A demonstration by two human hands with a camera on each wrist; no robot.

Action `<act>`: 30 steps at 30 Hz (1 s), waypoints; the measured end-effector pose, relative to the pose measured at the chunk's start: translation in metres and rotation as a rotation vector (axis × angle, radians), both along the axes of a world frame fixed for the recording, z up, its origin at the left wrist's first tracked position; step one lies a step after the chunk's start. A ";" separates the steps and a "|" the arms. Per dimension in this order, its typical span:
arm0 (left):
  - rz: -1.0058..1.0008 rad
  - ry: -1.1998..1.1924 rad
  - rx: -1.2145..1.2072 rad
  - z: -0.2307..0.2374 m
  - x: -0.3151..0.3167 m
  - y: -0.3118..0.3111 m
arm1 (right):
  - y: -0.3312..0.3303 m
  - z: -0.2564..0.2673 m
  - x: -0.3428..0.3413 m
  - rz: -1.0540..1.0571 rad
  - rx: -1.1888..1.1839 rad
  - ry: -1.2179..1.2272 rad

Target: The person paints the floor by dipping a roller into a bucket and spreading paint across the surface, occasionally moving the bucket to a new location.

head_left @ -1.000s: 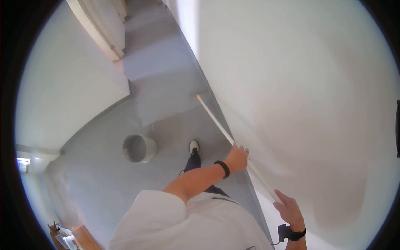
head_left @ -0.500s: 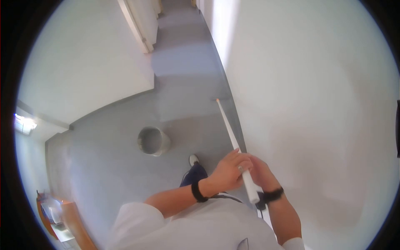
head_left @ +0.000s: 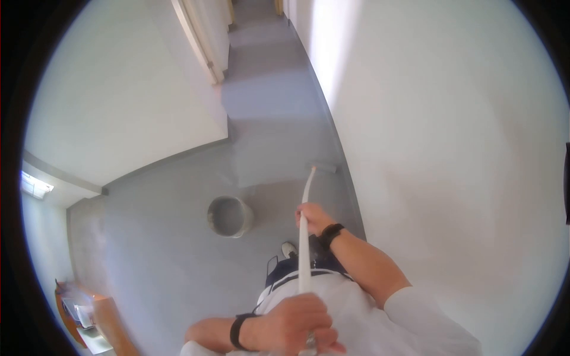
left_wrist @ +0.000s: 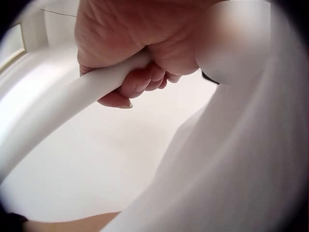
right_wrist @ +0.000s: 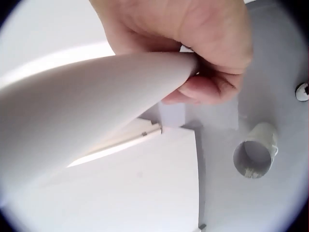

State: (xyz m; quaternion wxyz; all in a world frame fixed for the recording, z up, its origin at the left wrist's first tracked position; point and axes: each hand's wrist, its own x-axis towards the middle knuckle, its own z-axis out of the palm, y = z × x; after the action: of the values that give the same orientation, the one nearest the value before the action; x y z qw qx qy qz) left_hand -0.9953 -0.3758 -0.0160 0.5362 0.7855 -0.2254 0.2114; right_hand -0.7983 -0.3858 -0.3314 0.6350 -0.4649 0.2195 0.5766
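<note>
A long white pole [head_left: 304, 255] runs from the person's chest to a grey roller [head_left: 326, 168] lying on the floor close to the right wall's base. The left hand [head_left: 291, 325] grips the pole's near end at the chest; in the left wrist view its fingers curl round the pole [left_wrist: 63, 104], beside the white shirt. Farther along the pole, the right hand [head_left: 313, 218] holds it at arm's length. The right wrist view shows that hand [right_wrist: 193, 43] with fingers wrapped round the pole [right_wrist: 96, 92].
A bucket [head_left: 230, 217] with grey inside stands on the grey floor [head_left: 160, 237], left of the person's shoe [head_left: 288, 249]. White walls [head_left: 439, 148] flank both sides, and a corridor runs ahead past a door frame [head_left: 202, 47]. An orange-brown piece of furniture [head_left: 113, 323] is at lower left.
The hands have swapped places on the pole: the right is now farther forward, the left at the near end by the chest. The roller end appears lower in view, and the pole stands more upright.
</note>
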 end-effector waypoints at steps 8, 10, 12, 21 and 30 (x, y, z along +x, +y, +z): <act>0.069 -0.032 -0.125 -0.018 0.004 0.005 | 0.024 -0.008 -0.004 0.155 -0.045 -0.161; 0.131 -0.038 -0.068 -0.036 0.009 -0.011 | 0.020 -0.026 -0.001 0.198 -0.054 -0.144; 0.206 -0.049 -0.077 -0.051 0.013 -0.026 | 0.019 -0.041 0.000 0.254 0.109 -0.166; 0.494 0.064 -0.050 -0.042 0.147 0.005 | 0.091 -0.054 0.154 0.403 0.066 -0.292; 0.591 0.309 -0.095 -0.042 0.157 0.032 | 0.117 -0.066 0.165 0.385 -0.042 -0.174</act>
State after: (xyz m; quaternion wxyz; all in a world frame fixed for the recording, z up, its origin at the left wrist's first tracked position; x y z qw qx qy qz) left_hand -0.8386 -0.3437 -0.0578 0.5154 0.8139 0.1062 0.2465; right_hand -0.6337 -0.2685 -0.3970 0.5197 -0.5595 0.0829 0.6403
